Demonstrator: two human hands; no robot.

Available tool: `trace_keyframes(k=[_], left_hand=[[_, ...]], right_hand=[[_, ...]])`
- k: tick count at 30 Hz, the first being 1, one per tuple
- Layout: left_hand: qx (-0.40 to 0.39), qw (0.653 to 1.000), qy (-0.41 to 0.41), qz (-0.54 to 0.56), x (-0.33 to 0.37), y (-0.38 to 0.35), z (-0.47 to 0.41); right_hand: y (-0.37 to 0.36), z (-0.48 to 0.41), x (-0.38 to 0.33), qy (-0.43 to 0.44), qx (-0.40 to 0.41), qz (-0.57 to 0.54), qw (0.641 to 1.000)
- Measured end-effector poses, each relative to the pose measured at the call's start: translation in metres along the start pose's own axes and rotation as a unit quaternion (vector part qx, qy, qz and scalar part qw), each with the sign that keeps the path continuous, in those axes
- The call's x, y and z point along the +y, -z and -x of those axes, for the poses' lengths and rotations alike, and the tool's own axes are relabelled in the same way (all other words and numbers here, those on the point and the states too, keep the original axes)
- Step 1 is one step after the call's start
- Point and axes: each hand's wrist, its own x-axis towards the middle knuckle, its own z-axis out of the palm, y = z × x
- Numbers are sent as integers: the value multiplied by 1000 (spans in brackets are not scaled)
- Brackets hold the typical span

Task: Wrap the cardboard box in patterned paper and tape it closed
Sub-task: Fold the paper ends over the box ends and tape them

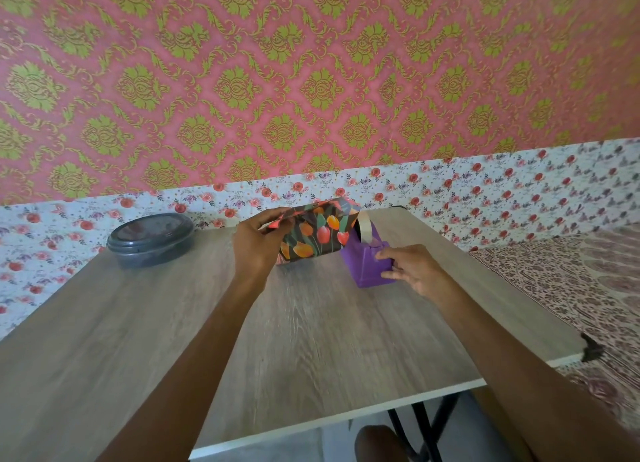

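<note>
The box [317, 231], covered in dark paper printed with red and orange tulips, stands at the far middle of the wooden table [311, 323]. My left hand [258, 241] grips its left end, thumb and fingers curled over the folded paper flap there. Right beside the box sits a purple tape dispenser [367, 264] with a strip of pale tape [364, 229] rising from it. My right hand [414, 266] rests against the dispenser's right side, fingers curled at its top edge and front. The cardboard itself is hidden under the paper.
A round dark grey lidded container [150, 238] sits at the table's far left. The floral wall runs just behind the table. A patterned cloth surface [571, 281] lies to the right. Black table legs [426, 423] and a knee show under the near edge.
</note>
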Motion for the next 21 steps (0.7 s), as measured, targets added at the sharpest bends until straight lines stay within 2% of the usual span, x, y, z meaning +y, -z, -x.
trace_keyframes(k=[3,11,15,19,21], left_hand=[[-2,1000,2,-1,0,-1,-1],[-4,1000,8,2,2,-6,-7],[-6,1000,7,0,3,-7,-7],[-10,1000,5,0,1,-7,-8],[-12,1000,8,-2,1,-6,-8]], right_hand=[[1,-3,-3,48,41,79,995],[3,-3,-5,153,51,169,972],[4,-5,-11,230,68,338,910],[10,-12,-11,305,50,426,850],[12,-13,-10,322,46,447,833]])
